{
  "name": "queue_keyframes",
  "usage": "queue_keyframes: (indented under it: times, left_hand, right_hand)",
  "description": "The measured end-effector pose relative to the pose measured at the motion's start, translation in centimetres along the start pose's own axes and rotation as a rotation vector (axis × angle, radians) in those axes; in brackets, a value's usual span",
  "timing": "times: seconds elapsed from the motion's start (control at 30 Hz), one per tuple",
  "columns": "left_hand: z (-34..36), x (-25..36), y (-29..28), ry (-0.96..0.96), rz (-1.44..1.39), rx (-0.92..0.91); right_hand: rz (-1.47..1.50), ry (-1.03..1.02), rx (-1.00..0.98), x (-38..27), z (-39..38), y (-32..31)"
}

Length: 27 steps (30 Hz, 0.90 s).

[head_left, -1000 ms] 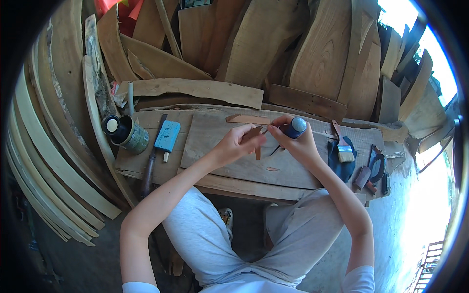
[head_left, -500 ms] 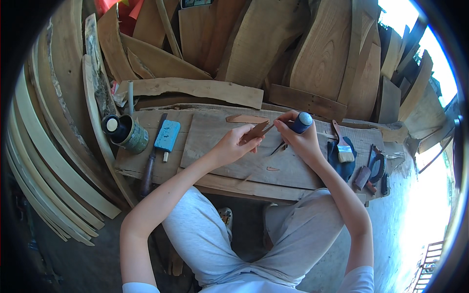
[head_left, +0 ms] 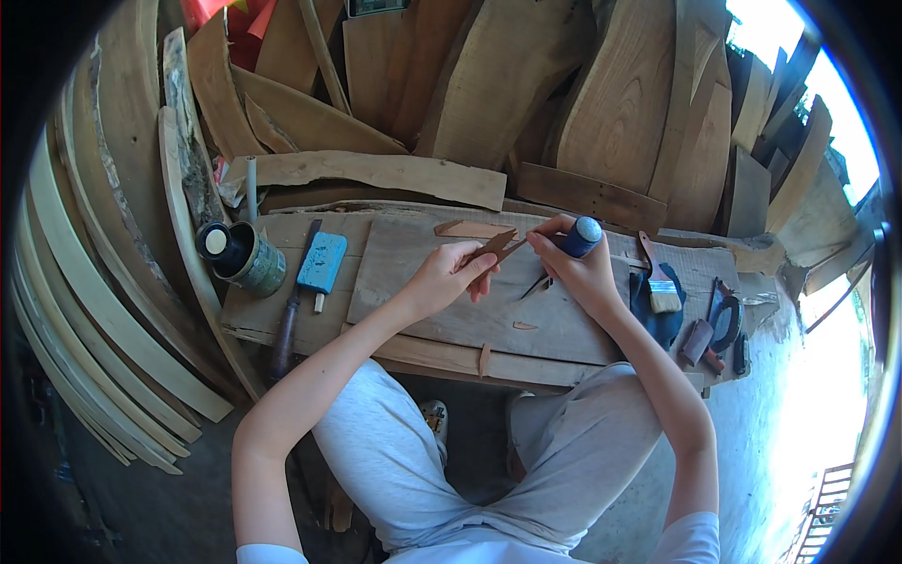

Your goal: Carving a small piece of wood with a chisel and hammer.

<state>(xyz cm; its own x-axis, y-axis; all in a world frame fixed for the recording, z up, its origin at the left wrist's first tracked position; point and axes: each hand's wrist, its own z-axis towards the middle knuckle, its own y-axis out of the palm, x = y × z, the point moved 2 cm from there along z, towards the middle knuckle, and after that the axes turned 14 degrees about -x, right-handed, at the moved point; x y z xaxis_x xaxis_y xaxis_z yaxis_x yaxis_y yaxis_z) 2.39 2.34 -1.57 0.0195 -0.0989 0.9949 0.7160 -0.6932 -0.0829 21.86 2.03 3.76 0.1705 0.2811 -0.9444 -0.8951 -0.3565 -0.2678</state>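
Observation:
My left hand (head_left: 442, 284) is closed on a small reddish-brown piece of wood (head_left: 496, 246), whose pointed, notched end sticks out past the fingers. Just right of it, my right hand (head_left: 575, 268) is wrapped round a tool with a thick blue handle (head_left: 583, 235). A thin dark tip (head_left: 534, 286) shows beneath that hand. Thumb and forefinger of my right hand are close to the wood's tip; whether they touch it I cannot tell. Beneath both hands lies a flat board (head_left: 404, 254). A pointed wood offcut (head_left: 474, 229) and small slivers (head_left: 525, 326) rest on it.
To the left are a blue block (head_left: 322, 262), a dark-handled chisel (head_left: 285, 329) and a can (head_left: 258, 268) holding a bottle. Rightward lie a paintbrush (head_left: 663, 287) on dark cloth and several small tools (head_left: 719, 329). Wooden planks (head_left: 512, 75) lean behind the bench.
A small wood sliver, blurred in the air before, now lies near the board's front edge. My left hand has shifted slightly and its fingers have moved on the wood. My right hand stays put.

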Motion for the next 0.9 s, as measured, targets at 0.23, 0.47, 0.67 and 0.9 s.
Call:
queue_keyframes:
  times: [0.23, 0.47, 0.67, 0.9]
  left_hand:
    - [-0.2, 0.3, -0.2, -0.043, 0.021, 0.059]
    - [-0.1, 0.1, -0.1, 0.188, 0.283, 0.160]
    - [-0.5, 2.2, -0.3, 0.329, 0.585, 0.289]
    - [-0.6, 2.3, 0.1, 0.197, 0.547, 0.177]
  right_hand:
    - [-0.052, -0.038, -0.010, 0.3, 0.1, 0.2]
    - [-0.091, -0.079, -0.102, -0.1, -0.1, 0.5]
    - [-0.174, -0.163, -0.154, -0.3, -0.2, 0.8]
    - [-0.142, -0.132, -0.136, 0.0, -0.2, 0.6]
